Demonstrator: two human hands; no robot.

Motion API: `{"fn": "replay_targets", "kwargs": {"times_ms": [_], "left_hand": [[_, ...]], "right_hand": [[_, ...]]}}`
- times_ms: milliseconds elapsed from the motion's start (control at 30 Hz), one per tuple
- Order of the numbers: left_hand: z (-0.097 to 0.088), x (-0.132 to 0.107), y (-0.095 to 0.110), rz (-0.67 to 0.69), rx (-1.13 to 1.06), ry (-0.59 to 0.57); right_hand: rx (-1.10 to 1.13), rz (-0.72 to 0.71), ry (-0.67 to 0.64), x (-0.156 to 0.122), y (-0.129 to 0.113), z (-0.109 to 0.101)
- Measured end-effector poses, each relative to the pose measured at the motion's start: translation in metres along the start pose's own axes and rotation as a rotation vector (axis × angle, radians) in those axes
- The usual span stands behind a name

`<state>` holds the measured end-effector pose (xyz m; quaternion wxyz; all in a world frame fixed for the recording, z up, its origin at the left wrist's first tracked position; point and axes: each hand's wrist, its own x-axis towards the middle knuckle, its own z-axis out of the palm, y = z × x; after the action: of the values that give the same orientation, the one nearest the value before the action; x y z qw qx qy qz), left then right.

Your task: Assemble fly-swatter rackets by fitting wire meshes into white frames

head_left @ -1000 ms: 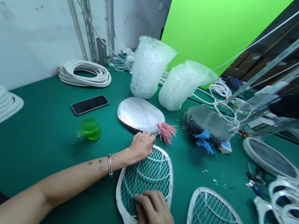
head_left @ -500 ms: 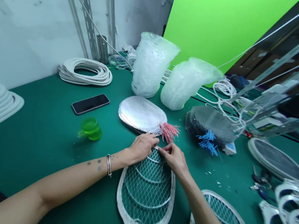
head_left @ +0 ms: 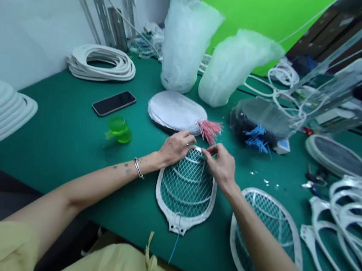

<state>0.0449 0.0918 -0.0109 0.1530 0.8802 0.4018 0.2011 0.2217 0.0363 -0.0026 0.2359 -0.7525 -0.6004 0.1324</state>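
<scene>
A white mosquito swatter frame [head_left: 158,194] with silvery diamond mesh and curved ribs lies flat on the green table. My left hand [head_left: 175,148] pinches its far rim from the left, fingers closed. Opposite, my right hand [head_left: 221,164] pinches the same rim, thumb and forefinger together at the tip; the fingers cover what is between them. From the narrow near end a thin blue wire [head_left: 174,249] hangs toward the table edge. Just beyond the hands lies a stack of oval mesh sheets [head_left: 175,110] with pink wire ends [head_left: 210,130].
To the right are another meshed frame [head_left: 234,230] and a pile of white frames [head_left: 349,217]. Dark mesh sheets [head_left: 263,112] with blue wires lie beyond. A phone [head_left: 114,103] and green tape roll [head_left: 119,129] sit left. Plastic-wrapped stacks [head_left: 188,44] stand behind.
The view has tilted down, bringing the table edge and yellow clothing into sight. Both hands stay at the frame's far rim, with the right fingers slightly shifted.
</scene>
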Motion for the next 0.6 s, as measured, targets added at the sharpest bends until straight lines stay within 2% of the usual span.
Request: {"fn": "replay_targets", "kwargs": {"times_ms": [67,100,133,200,300,400,600], "left_hand": [[-0.012,-0.029,0.009,0.060,-0.095,0.007],[-0.019,-0.047,0.013,0.127,-0.161,-0.025],[-0.024,-0.066,0.017,0.211,-0.229,-0.086],[-0.031,-0.102,0.022,0.341,-0.300,-0.206],[-0.027,-0.138,0.023,0.440,-0.266,-0.260],[-0.019,-0.147,0.020,0.501,-0.203,-0.246],[-0.020,-0.146,0.020,0.520,-0.144,-0.225]], "right_hand": [[0.015,-0.041,0.058,-0.042,0.003,-0.014],[0.026,-0.087,0.072,-0.067,0.004,-0.020],[0.036,-0.199,0.095,-0.095,0.004,-0.026],[0.090,-0.459,0.046,-0.147,0.005,-0.030],[0.018,-0.670,-0.026,-0.200,0.005,-0.023],[-0.066,-0.731,-0.043,-0.213,0.007,-0.012],[-0.075,-0.741,-0.048,-0.202,0.007,-0.012]]}}
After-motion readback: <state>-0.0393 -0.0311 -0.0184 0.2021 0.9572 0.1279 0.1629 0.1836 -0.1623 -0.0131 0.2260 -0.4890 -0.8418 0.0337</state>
